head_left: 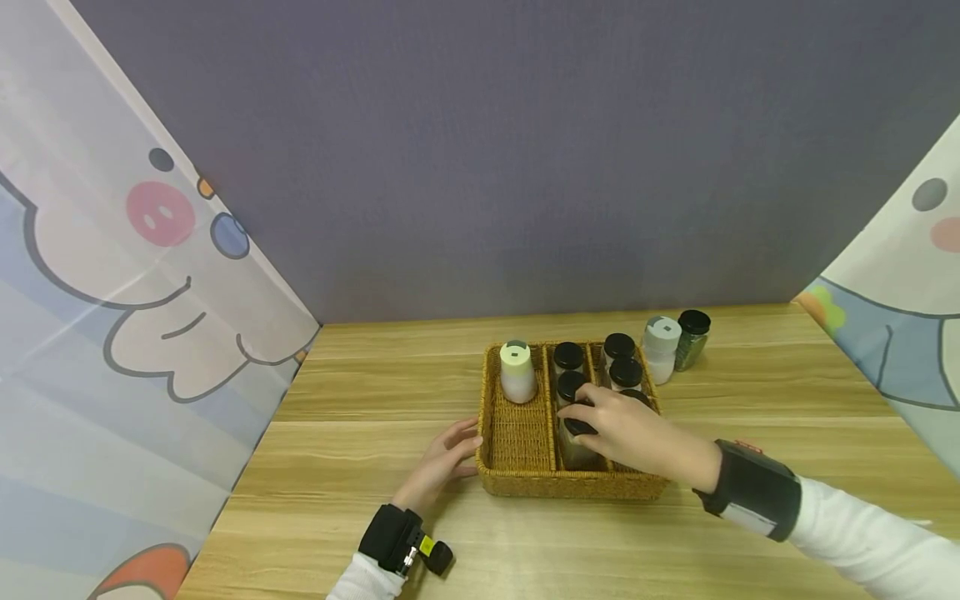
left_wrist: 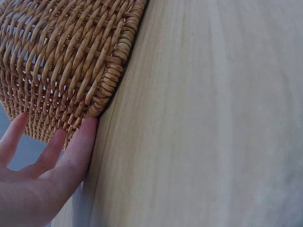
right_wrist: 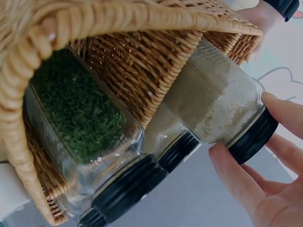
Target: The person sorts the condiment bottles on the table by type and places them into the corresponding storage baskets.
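A woven basket (head_left: 570, 486) with three compartments stands on the wooden table (head_left: 360, 508). My right hand (head_left: 622, 429) reaches into the middle compartment and grips a glass jar of pale powder (head_left: 576, 450) by its black lid. In the right wrist view the thumb and fingers of that hand (right_wrist: 258, 142) pinch the lid of this jar (right_wrist: 218, 104), beside a jar of green herbs (right_wrist: 80, 118). My left hand (head_left: 446, 454) lies flat against the basket's left outer wall. Its straight fingers (left_wrist: 71, 161) touch the weave (left_wrist: 71, 61).
A white bottle (head_left: 517, 371) stands in the left compartment. Several black-lidded jars (head_left: 567, 356) fill the middle and right ones. Outside, at the back right, stand a white bottle (head_left: 662, 348) and a dark green jar (head_left: 692, 337). Printed curtains close both sides.
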{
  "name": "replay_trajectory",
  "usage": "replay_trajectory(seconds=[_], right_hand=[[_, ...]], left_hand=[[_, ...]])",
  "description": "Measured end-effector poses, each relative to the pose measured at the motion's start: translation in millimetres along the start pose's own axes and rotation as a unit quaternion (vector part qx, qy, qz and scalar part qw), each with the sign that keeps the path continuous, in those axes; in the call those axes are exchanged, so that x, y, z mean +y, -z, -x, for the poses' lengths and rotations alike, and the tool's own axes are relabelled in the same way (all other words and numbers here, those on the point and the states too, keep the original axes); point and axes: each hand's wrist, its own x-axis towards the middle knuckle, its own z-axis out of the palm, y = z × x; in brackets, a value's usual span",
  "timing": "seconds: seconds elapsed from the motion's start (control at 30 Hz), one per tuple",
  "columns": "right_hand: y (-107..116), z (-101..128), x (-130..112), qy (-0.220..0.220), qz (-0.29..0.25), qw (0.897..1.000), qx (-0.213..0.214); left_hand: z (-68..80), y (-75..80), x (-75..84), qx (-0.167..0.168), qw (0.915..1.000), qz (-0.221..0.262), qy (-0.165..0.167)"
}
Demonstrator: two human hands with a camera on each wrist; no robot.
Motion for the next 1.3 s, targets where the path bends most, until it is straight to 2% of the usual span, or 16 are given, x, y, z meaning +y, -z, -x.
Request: replay_trajectory(seconds=[0.33, 1.3], right_hand=[[-5, 1, 0, -0.015, -0.016, 1.000, -0.013], [-15, 4, 4, -0.041, -0.012, 0.998, -0.043]], left_hand=[[1.1, -0.9, -0.6, 0.001, 1.0000, -0.003, -0.001], [-1.0, 0.5, -0.2, -0.002, 1.0000, 0.008, -0.001]])
